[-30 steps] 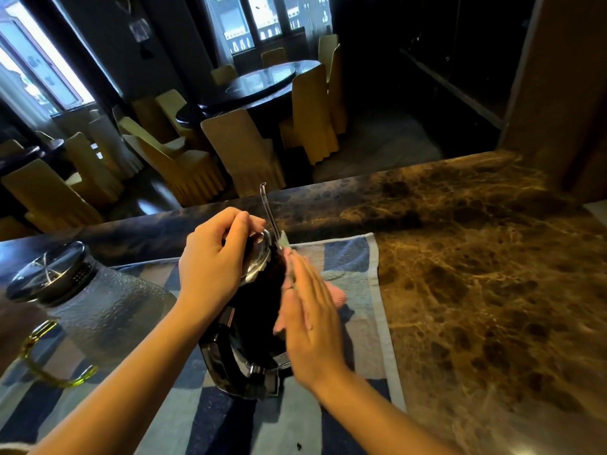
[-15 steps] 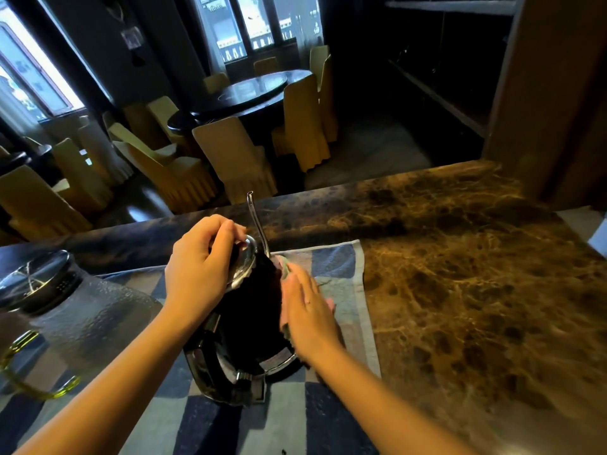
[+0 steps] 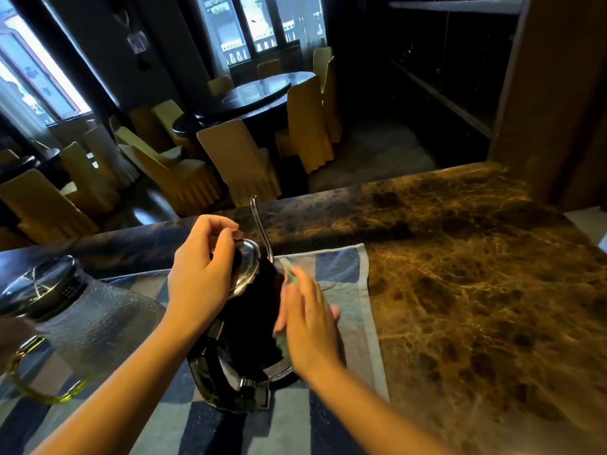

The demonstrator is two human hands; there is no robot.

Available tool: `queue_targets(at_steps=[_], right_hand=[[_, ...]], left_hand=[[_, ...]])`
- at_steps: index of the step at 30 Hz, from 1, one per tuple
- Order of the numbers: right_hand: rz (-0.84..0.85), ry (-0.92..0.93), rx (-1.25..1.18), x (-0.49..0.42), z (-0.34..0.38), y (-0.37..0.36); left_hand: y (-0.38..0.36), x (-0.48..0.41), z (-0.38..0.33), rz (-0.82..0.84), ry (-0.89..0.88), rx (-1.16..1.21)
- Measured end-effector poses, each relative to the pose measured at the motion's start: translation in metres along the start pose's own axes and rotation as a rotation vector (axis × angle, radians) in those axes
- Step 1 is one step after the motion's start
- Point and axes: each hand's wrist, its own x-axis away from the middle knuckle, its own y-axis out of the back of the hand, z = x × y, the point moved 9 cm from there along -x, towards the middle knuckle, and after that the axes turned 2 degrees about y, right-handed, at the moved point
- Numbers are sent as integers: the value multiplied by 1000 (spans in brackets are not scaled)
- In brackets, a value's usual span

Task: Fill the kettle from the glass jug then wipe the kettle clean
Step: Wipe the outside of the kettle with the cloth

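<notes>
Right hand point(image 3: 308, 323) flat, pressing cloth point(image 3: 288, 272) against kettle point(image 3: 253, 307)

Single head-worn view faces forward and down, close above the counter point(image 3: 460, 290), edges perhaps distorted.

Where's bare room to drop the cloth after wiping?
Bare marble counter right of the striped towel. The towel's far right corner is free too. Crowded on the left: glass jug beside the kettle, left hand gripping its lid, right hand pressing the cloth.
</notes>
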Motion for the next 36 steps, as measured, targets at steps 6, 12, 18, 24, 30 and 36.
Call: queue_targets(at_steps=[6, 12, 18, 24, 30, 36], right_hand=[[169, 73, 33, 52, 29, -30], [93, 206, 21, -41, 48, -6], [50, 67, -42, -25, -1, -1], [121, 245, -102, -11, 66, -6], [148, 277, -85, -54, 57, -2], [35, 15, -239, -38, -12, 5]], left_hand=[[0, 1, 0, 10, 16, 8], [-1, 2, -6, 39, -10, -51], [-1, 2, -5, 36, -3, -61], [-1, -1, -3, 28, -7, -49], [3, -2, 6, -33, 57, -49], [2, -1, 4, -17, 49, -86]])
